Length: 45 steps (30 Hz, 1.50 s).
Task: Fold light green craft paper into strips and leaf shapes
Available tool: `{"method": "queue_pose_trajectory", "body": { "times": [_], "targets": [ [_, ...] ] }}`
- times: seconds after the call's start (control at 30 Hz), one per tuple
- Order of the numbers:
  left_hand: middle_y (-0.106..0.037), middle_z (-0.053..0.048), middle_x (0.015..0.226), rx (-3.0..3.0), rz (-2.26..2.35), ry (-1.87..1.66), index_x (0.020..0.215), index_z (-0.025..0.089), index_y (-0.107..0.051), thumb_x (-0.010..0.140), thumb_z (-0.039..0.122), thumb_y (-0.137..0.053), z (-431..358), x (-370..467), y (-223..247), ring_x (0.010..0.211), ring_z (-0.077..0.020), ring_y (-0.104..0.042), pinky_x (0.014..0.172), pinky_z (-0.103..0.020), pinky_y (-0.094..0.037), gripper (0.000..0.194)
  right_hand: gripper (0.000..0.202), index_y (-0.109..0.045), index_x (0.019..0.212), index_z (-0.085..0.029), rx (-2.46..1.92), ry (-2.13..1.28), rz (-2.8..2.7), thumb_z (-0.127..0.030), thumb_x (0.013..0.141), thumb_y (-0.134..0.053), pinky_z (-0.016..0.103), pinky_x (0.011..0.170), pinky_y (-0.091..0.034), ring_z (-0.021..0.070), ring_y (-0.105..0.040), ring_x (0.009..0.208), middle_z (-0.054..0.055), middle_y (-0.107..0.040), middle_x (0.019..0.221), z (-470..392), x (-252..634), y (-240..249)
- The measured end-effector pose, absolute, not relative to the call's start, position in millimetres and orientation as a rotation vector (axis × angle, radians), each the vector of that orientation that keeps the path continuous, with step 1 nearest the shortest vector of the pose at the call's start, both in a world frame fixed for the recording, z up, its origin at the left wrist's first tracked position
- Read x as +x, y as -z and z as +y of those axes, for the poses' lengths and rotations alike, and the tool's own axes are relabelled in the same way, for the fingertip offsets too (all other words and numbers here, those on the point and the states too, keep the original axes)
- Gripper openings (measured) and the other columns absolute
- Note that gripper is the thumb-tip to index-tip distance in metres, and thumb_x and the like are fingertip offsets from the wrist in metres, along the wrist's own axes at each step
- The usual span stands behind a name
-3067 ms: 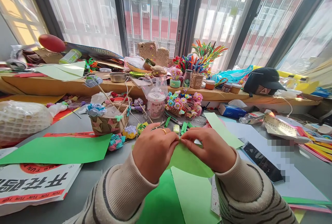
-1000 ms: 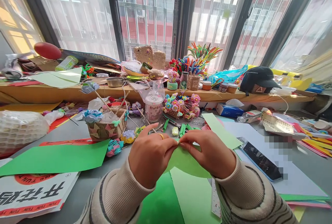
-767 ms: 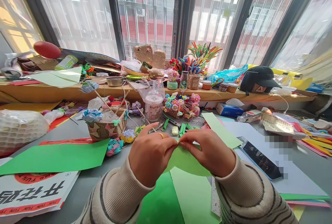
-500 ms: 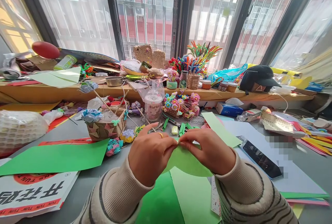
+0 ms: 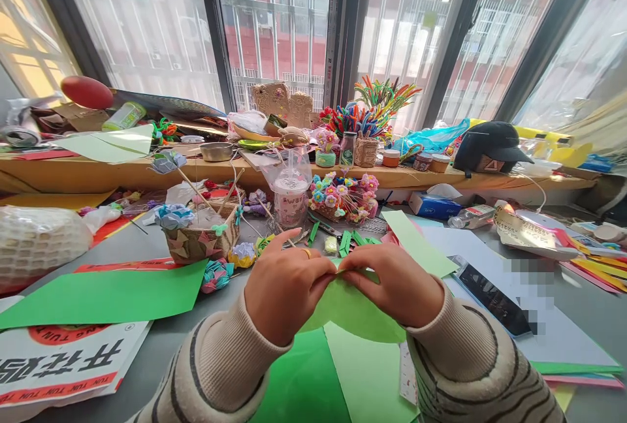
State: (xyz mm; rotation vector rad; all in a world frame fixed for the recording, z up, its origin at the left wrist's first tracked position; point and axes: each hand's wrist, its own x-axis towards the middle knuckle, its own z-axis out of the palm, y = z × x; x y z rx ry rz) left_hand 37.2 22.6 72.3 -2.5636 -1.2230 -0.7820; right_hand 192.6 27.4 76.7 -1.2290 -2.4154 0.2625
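Observation:
A rounded piece of light green paper (image 5: 350,312) hangs between my hands above the table. My left hand (image 5: 289,286) pinches its top edge between thumb and fingertips, and a ring shows on one finger. Almost touching it, my right hand (image 5: 396,282) pinches the same edge from the other side. The fold or edge right under the fingertips is mostly hidden. Below lie a dark green sheet (image 5: 304,377) and a pale green sheet (image 5: 367,377). A patterned ruler-like strip (image 5: 407,374) sticks out beside my right sleeve.
On the left are a woven basket (image 5: 200,243) with paper flowers, a green sheet (image 5: 112,292) and a printed bag (image 5: 63,364). Ahead stand a lidded cup (image 5: 290,198) and crocheted flowers (image 5: 343,194). A phone (image 5: 492,296) lies on white paper (image 5: 563,338) at right.
Both hands keep their pinch on the light green paper. Its lower edge has sunk slightly and its surface has turned a little. The view has shifted very slightly.

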Motion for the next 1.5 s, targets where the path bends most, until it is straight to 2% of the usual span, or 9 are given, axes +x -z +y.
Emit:
{"method": "queue_pose_trajectory", "body": {
  "times": [0.4,0.97,1.07,1.13,1.17,1.3,1.4,1.5],
  "targets": [
    [-0.066,0.003,0.067,-2.793,-1.328,0.586,0.069,0.023,-0.062,0.068,0.023,-0.048,26,35,-76,0.062,-0.0126,-0.057,0.084,-0.038,-0.030,0.013,0.014,-0.060,0.074,-0.016,-1.218,-0.409,-2.525,-0.017,0.070,-0.047,0.020,0.059,-0.038,0.0122,-0.053,0.065,0.002,-0.062,0.071,29,194,-77],
    [-0.065,0.004,0.063,-2.805,-1.281,0.634,0.067,0.026,-0.062,0.068,0.027,-0.048,24,33,-79,0.060,-0.0120,-0.057,0.085,-0.037,-0.027,0.014,0.016,-0.061,0.076,-0.015,-1.093,-0.544,-2.482,-0.016,0.069,-0.047,0.020,0.062,-0.039,0.0123,-0.054,0.065,0.003,-0.063,0.072,33,197,-76],
    [-0.065,0.001,0.068,-2.836,-1.405,0.609,0.070,0.024,-0.061,0.067,0.030,-0.049,30,26,-80,0.064,-0.0147,-0.056,0.078,-0.035,-0.033,0.014,0.016,-0.061,0.076,-0.014,-1.120,-0.628,-2.472,-0.018,0.070,-0.047,0.019,0.058,-0.039,0.0115,-0.054,0.062,0.003,-0.063,0.069,41,200,-72],
    [-0.064,-0.001,0.066,-2.872,-1.573,0.607,0.075,0.022,-0.060,0.063,0.035,-0.051,36,15,-79,0.063,-0.0166,-0.056,0.064,-0.030,-0.040,0.020,0.016,-0.061,0.075,-0.013,-1.174,-0.654,-2.470,-0.020,0.069,-0.048,0.019,0.056,-0.039,0.0116,-0.053,0.060,0.003,-0.062,0.067,49,202,-66],
    [-0.064,-0.001,0.064,-2.914,-1.680,0.630,0.078,0.021,-0.059,0.061,0.037,-0.052,40,9,-77,0.059,-0.0160,-0.056,0.059,-0.027,-0.041,0.024,0.017,-0.061,0.075,-0.012,-1.183,-0.664,-2.474,-0.020,0.069,-0.048,0.019,0.056,-0.038,0.0119,-0.053,0.060,0.004,-0.062,0.068,53,202,-63],
    [-0.062,0.000,0.062,-3.120,-2.179,1.035,0.088,0.016,-0.053,0.056,0.037,-0.056,50,-16,-50,0.064,-0.0154,-0.056,0.056,-0.023,-0.043,0.038,0.018,-0.062,0.074,-0.010,-1.198,-0.816,-2.483,-0.022,0.067,-0.049,0.018,0.053,-0.038,0.0108,-0.051,0.056,0.004,-0.060,0.062,70,200,-47],
    [-0.064,-0.001,0.066,-3.109,-2.602,1.254,0.071,0.014,-0.060,0.052,0.035,-0.059,52,-24,-16,0.063,-0.0156,-0.057,0.056,-0.023,-0.043,0.029,0.019,-0.061,0.072,-0.009,-1.215,-0.937,-2.470,-0.023,0.067,-0.049,0.018,0.051,-0.037,0.0090,-0.048,0.053,0.003,-0.058,0.059,79,201,-35],
    [-0.063,-0.001,0.056,-2.790,-2.852,1.573,0.061,0.013,-0.062,0.048,0.034,-0.062,51,-25,13,0.052,-0.0139,-0.055,0.047,-0.021,-0.041,0.025,0.019,-0.060,0.065,-0.011,-1.348,-0.848,-2.418,-0.029,0.060,-0.056,0.019,0.049,-0.035,0.0093,-0.045,0.053,0.000,-0.055,0.057,81,216,-21]
  ]
}}
